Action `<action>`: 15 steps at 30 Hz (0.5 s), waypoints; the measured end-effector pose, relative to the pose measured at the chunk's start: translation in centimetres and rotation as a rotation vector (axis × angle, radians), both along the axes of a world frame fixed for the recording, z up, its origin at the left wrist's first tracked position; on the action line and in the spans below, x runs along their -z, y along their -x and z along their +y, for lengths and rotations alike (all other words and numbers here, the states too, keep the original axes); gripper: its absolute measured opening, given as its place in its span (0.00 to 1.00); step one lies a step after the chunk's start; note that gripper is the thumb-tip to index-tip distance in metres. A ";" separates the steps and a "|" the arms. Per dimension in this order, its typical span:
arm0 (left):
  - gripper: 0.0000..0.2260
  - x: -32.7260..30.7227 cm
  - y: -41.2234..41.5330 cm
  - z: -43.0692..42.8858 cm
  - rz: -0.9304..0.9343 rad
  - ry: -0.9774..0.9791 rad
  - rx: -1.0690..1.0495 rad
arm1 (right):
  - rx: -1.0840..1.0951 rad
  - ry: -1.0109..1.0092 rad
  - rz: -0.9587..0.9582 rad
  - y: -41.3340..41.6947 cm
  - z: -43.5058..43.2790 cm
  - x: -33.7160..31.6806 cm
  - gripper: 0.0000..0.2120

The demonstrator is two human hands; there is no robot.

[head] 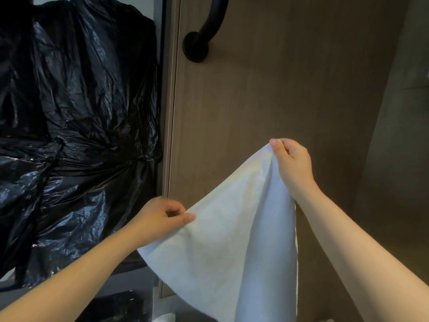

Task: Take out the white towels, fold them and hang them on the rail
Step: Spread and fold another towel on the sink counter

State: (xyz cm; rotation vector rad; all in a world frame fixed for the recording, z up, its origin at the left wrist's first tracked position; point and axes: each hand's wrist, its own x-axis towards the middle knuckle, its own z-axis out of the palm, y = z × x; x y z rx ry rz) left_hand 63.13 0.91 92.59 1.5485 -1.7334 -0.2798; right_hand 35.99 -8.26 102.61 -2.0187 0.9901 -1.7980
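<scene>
I see one white towel (232, 228), my left hand (160, 219) and right hand (291, 166) each in a pinching grip on an edge, below one black rail (206, 26).

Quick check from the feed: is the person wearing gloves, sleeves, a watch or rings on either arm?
Nothing is worn. The left hand and the right hand are bare, with no gloves, and both forearms show uncovered to the frame edge. No watch, bracelet or ring is visible.

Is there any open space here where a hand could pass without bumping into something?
Yes: the open air before the brown wooden panel, between the black rail above and the white towel below. It is crowded lower down, where the left hand and right hand pinch the towel. Black plastic bags fill the left.
</scene>
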 end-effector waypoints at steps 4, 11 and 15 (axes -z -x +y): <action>0.14 -0.1 -1.5 -0.7 -0.076 0.020 -0.051 | 0.059 -0.031 0.004 1.6 -0.9 -0.3 0.15; 0.11 -1.7 -4.9 -2.2 -0.166 0.082 -0.173 | 0.147 -0.074 -0.070 4.2 -2.4 0.1 0.19; 0.11 -3.9 -5.3 -2.8 -0.170 0.246 -0.295 | 0.200 -0.103 -0.107 5.2 -2.8 0.2 0.19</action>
